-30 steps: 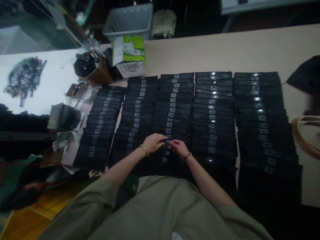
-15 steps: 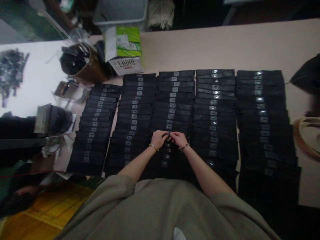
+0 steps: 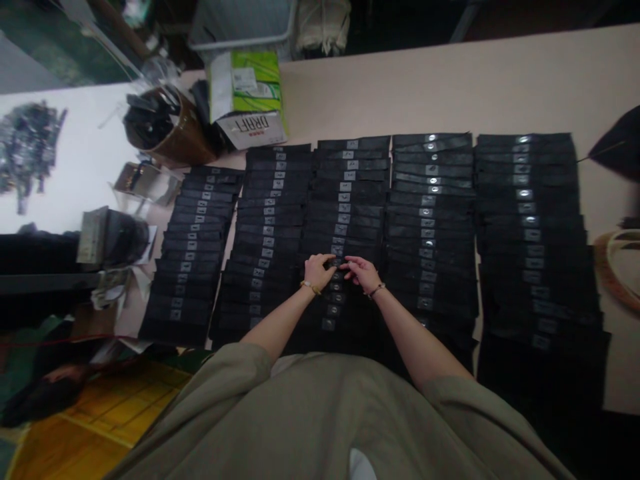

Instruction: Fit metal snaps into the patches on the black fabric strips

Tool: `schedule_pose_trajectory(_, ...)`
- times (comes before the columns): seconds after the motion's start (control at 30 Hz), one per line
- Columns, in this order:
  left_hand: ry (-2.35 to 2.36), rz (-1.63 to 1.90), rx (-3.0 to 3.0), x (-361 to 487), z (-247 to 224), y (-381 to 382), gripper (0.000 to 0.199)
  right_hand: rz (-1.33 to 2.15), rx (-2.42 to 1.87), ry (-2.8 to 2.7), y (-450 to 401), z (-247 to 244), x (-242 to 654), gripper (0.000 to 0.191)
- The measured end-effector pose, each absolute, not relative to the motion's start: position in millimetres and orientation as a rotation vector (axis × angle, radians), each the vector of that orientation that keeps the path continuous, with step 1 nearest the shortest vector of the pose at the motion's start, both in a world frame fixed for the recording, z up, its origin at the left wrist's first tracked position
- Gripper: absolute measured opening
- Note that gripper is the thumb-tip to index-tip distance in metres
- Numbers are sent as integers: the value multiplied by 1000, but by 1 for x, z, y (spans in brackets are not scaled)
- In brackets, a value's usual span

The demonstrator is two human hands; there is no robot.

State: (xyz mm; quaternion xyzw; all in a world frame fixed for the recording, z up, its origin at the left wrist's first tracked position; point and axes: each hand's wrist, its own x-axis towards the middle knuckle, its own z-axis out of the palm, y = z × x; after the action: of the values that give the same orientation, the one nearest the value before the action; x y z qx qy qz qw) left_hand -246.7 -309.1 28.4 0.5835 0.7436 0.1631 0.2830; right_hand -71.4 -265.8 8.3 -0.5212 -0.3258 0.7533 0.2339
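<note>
Five columns of black strips point(image 3: 430, 227) lie laid out across the bench point(image 3: 450, 87) — all rows in place. Left hand point(image 3: 317, 272) and right hand point(image 3: 361, 273) rest on the middle column point(image 3: 345, 200), fingers point(image 3: 350, 261) loosely spread, tips nearly meeting — any grip on a strip can't be told.

A pale beige worktable point(image 3: 425, 80) carried five long columns of overlapping black strips point(image 3: 430, 220) with silver-grey labels, filling its middle. At eleven o'clock sat a green-and-white carton point(image 3: 245, 100) marked DRIFT and a brown tub point(image 3: 170, 130); a black bag point(image 3: 620, 150) lay at two o'clock, a coiled tan band point(image 3: 613, 270) at three.
</note>
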Motion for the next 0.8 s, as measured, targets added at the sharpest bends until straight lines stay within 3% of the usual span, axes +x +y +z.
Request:
schedule_pose_trajectory(0.3,1984,384,1635,-247,27,-308,16,1998,-1504,-1046,-267,11,-72,27)
schedule_pose_trajectory(0.57,1864,393,1833,-249,30,-314,37,1972,-1508,-1074,-267,9,-74,33)
schedule_pose_trajectory(0.8,1715,390,1995,-239,27,-308,29,2087,-1510,-1016,-261,10,-70,34)
